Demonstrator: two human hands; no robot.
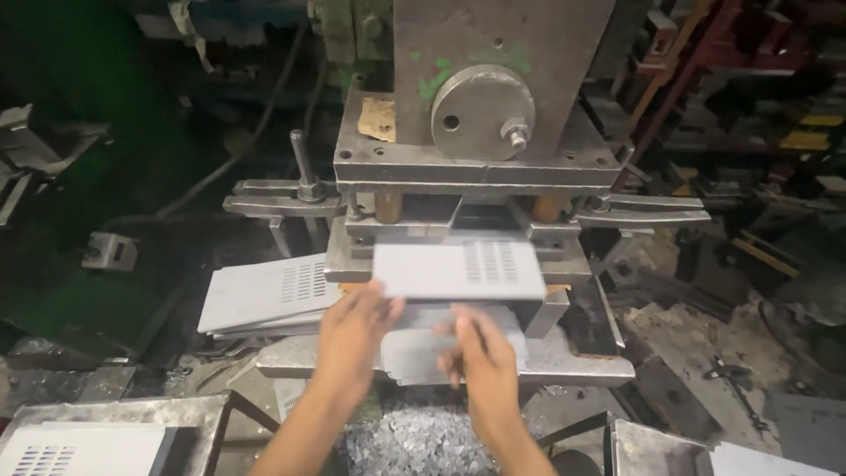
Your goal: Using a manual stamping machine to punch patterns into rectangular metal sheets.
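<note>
Head view: left hand (357,322) pinching slotted metal plate (458,269) at press (476,132); right hand (483,353) spread over lower sheet (414,353).

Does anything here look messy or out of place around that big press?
Yes: a heap of small metal scraps lies spilled below the press, between the person's forearms. The slotted sheet at the left hand looks blurred, and the finished sheets lie fanned unevenly.

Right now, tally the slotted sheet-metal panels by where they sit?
Held at the press by the left hand: 1 slotted panel
Left of the press: 1 slotted panel pile, sheet count unclear
Bottom-left tray: 1 slotted panel
Total: 3 visible groups
</note>
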